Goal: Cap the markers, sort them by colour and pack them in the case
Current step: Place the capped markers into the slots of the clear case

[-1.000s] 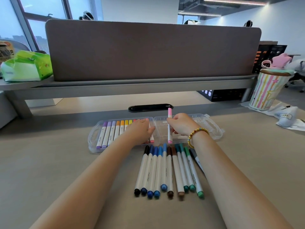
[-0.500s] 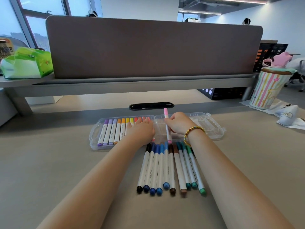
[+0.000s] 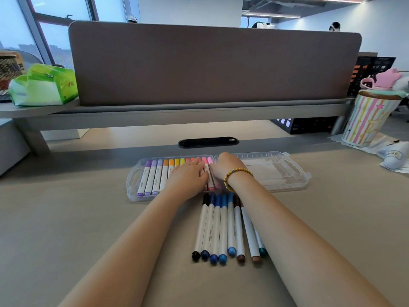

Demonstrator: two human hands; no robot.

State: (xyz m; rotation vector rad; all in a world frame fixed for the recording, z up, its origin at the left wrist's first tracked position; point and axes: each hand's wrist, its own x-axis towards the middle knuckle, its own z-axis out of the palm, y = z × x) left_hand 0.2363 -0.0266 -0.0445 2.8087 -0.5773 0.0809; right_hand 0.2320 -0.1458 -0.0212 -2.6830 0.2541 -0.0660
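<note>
A clear plastic case (image 3: 132, 187) lies open on the desk. Its left half holds a row of capped markers (image 3: 155, 176) running from purple through orange and yellow to pink. My left hand (image 3: 188, 178) rests flat on the middle of that row. My right hand (image 3: 225, 167), with a bead bracelet on the wrist, curls its fingers onto the pink marker (image 3: 210, 161) lying at the right end of the row. The case's right half (image 3: 276, 171) holds no markers. Several capped black, blue, brown and teal markers (image 3: 221, 229) lie side by side in front of the case.
A grey shelf with a brown divider panel (image 3: 212, 63) spans the back. On the shelf at the left sits a green tissue pack (image 3: 44, 87). A striped cup (image 3: 369, 116) stands at the right, and a black cable slot (image 3: 208, 142) lies behind the case.
My right hand has brought the pink marker from upright over the case's middle down to the left, into the row's right end. My left hand has stayed on the row.
</note>
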